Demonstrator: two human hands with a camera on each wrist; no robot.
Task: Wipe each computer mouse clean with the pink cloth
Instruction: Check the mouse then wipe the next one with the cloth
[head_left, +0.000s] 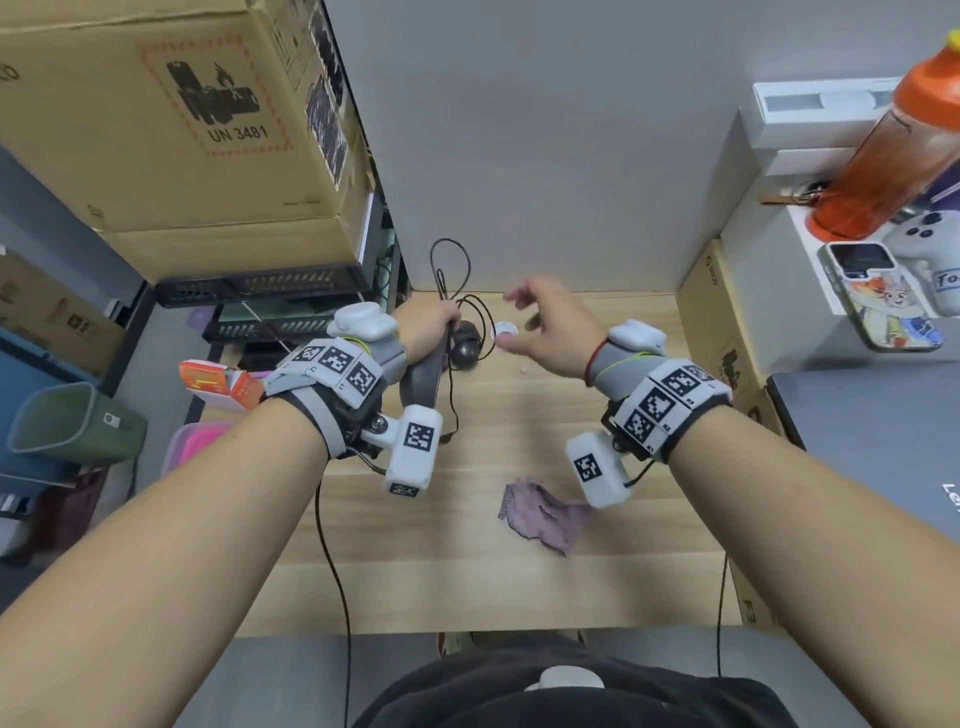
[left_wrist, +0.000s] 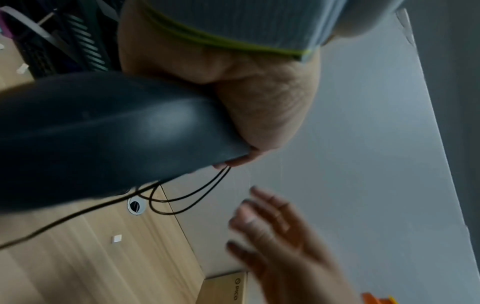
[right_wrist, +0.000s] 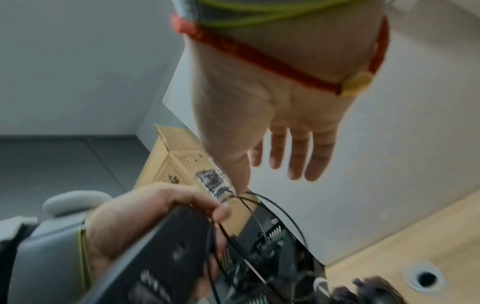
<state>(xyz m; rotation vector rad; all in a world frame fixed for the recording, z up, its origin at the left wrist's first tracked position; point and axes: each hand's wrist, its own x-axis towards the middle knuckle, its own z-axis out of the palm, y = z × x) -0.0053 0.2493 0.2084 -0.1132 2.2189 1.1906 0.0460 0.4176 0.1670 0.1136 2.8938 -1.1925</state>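
Above a light wooden desk (head_left: 467, 571), left hand (head_left: 423, 325) clenched around a dark grey wired mouse (head_left: 422, 379), lifted clear of the surface, black cable (head_left: 451, 270) looping from its front. Beside it, right hand (head_left: 550, 327) empty, fingers (right_wrist: 298, 156) spread loose. Nearer the body, pink cloth (head_left: 540, 512) crumpled on the desk, untouched. Second black mouse (head_left: 465, 345) resting just beyond the left hand.

Mouse (head_left: 422, 376): dark grey, black cord
Cloth (head_left: 540, 512): dusty pink-mauve, finely checked edge
Table (head_left: 467, 571): pale wood grain
Bottle (head_left: 883, 156), right of the table: orange
Wristbands (head_left: 332, 371): black-and-white square markers
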